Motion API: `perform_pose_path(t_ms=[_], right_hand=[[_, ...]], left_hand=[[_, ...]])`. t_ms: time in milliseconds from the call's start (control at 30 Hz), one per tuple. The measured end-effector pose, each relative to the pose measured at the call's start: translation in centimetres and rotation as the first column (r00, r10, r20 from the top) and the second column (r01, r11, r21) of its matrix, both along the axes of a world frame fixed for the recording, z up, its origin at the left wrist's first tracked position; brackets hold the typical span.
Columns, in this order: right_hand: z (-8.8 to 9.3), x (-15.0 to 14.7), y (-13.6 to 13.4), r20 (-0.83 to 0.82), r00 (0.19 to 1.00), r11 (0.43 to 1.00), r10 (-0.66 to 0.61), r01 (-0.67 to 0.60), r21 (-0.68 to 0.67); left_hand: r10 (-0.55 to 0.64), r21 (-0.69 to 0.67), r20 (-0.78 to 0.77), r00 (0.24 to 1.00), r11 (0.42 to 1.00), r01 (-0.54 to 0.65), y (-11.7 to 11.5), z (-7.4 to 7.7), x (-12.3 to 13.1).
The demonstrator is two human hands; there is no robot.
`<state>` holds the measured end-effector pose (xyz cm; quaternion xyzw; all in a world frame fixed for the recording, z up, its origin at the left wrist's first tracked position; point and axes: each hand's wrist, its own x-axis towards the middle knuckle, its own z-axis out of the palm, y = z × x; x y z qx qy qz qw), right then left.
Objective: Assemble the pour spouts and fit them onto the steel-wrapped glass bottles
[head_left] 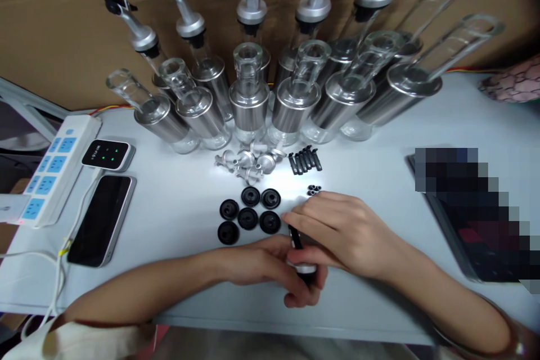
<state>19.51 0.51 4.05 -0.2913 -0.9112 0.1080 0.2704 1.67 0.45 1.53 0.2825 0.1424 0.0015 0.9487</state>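
Near the table's front edge, my left hand (278,270) is wrapped round a silver and black pourer (306,268), its dark base turned toward me. My right hand (354,236) comes over it from the right, thumb and fingers closed on the pourer's upper part, which is partly hidden. Just left of the hands lie several black round caps (247,217). Beyond them is a pile of silver pourer pieces (248,163). Several black levers (304,160) lie in a row at its right, and small dark tips (313,189) sit behind my right hand.
Glass bottles with metal sleeves (248,109) line the back, several topped with pourers. A power strip (63,163), a small white-edged device (107,154), a phone (102,219) and cables are at left. A dark tablet-like object (455,236), partly pixelated, lies at right.
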Motion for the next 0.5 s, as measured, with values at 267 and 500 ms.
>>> perform_pose_path(t_ms=[267,500], right_hand=[[0.3,-0.6,-0.3,-0.022,1.0,0.999,0.017,-0.018,-0.046],[0.1,-0.8,-0.6,0.094,0.995,0.996,-0.027,0.019,0.089]], left_hand=[[0.095,0.386,-0.107,0.99,0.921,-0.047,-0.4,1.3,0.2],[0.047,0.372,-0.19,0.981,0.928,0.028,-0.5,1.2,0.1]])
